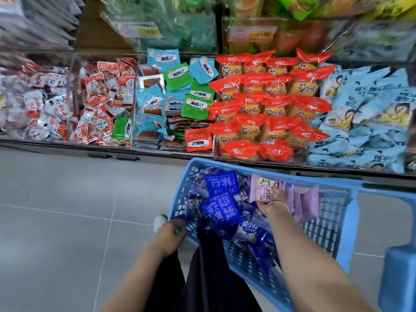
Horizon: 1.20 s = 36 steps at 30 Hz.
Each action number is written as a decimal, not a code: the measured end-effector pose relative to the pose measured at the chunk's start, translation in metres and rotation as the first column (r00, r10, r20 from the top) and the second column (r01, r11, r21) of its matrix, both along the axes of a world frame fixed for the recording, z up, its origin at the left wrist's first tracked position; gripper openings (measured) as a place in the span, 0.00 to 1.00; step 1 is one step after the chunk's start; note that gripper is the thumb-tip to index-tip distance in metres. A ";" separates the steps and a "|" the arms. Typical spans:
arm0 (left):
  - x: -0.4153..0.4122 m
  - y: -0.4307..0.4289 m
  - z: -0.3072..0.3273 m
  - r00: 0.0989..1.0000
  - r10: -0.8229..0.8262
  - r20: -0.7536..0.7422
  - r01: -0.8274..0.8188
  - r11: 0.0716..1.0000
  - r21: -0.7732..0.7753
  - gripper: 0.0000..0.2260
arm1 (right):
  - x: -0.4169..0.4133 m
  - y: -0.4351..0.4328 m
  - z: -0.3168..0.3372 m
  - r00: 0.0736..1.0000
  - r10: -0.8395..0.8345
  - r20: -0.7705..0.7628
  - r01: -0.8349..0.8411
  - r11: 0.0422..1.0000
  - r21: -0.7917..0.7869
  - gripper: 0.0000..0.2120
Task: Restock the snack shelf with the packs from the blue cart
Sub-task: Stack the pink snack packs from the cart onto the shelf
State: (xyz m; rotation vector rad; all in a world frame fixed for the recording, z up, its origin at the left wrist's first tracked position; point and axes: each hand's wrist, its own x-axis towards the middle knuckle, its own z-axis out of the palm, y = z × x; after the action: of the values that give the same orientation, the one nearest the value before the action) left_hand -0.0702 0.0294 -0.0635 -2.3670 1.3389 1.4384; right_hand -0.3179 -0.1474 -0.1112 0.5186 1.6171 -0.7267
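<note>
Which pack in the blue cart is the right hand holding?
The pale purple pack, printed face up, beside the dark blue packs; the right hand grips its near edge. The other purple packs lie to its right.

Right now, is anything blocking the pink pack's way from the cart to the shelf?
Nothing visible does. The right hand holds the pink pack; only the far rim of the blue cart lies between it and the shelf, likely low enough to lift over.
</note>
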 end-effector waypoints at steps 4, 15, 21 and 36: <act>0.003 -0.015 0.016 0.986 0.162 -0.042 -0.164 0.986 -0.027 0.09 | -0.003 0.018 0.014 0.999 -0.016 0.047 0.017 1.000 -0.018 0.05; -0.046 -0.062 0.076 0.753 0.420 -0.506 -0.476 0.879 0.021 0.15 | -0.013 0.066 0.107 0.708 0.674 0.212 -0.556 0.717 -0.421 0.11; -0.052 -0.059 0.086 0.610 0.484 -0.627 -0.537 0.835 0.122 0.09 | 0.003 0.073 0.133 0.653 0.755 0.063 -0.652 0.603 -0.460 0.03; -0.060 -0.038 0.090 0.640 0.470 -0.608 -0.541 0.837 0.078 0.20 | 0.019 0.080 0.098 0.789 0.614 -0.005 -0.523 0.667 -0.531 0.14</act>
State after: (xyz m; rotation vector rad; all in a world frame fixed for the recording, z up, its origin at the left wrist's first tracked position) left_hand -0.1298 -0.0083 0.0269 -2.5928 0.8308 2.5284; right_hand -0.2988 -0.0675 -0.0130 -0.3161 1.2382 -0.5649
